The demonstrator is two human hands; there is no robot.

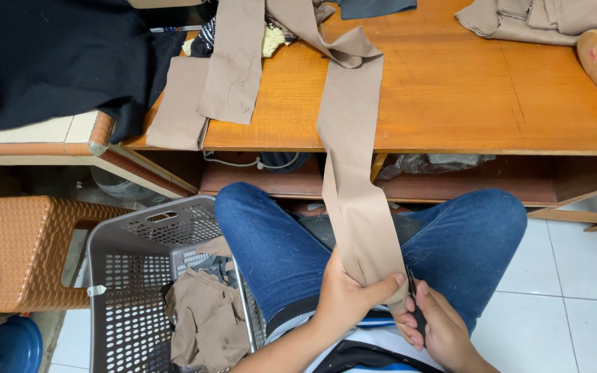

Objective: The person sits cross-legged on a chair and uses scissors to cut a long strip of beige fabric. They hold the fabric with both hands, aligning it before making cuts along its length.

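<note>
I see hands snipping a tan strip.
Left hand pinches it; right hand, at 3 o'clock, grips scissors.

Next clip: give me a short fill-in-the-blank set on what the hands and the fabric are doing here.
1. The left hand pinches the lower end of a long ____ fabric strip.
2. The strip hangs down from the wooden ____ onto the lap.
3. The right hand holds small dark ____ against the strip's end.
4. More fabric pieces lie in the grey perforated ____ beside the left leg.

Missing words: beige; table; scissors; basket
</note>
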